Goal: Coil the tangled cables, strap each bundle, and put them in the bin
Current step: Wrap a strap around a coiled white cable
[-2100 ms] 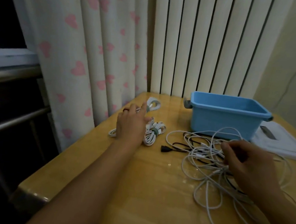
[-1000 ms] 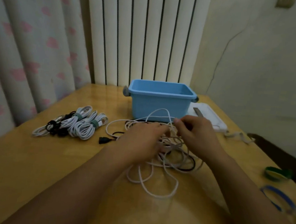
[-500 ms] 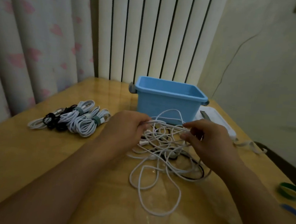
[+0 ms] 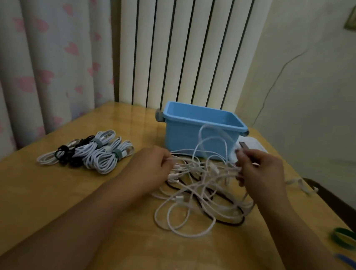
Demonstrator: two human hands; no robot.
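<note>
A tangle of white and black cables [image 4: 199, 193] lies on the wooden table [image 4: 36, 197], just in front of the empty blue bin [image 4: 186, 133]. My left hand [image 4: 150, 167] pinches white strands at the tangle's left side. My right hand [image 4: 260, 171] pinches strands at its right side and lifts them, so loops arch up before the bin. To the left lie several coiled bundles [image 4: 97, 153], white and black, some wrapped with grey-green straps.
A flat white object [image 4: 252, 144] sits right of the bin. A loose white strap [image 4: 302, 184] lies near the right edge. Green [image 4: 349, 238] and blue [image 4: 351, 264] tape rolls sit at the near right. Curtain and radiator stand behind the table.
My left hand left the coiled bundles and joined the right at the tangle. Both hands have pulled apart, spreading the strands. The view turned right and came closer.
</note>
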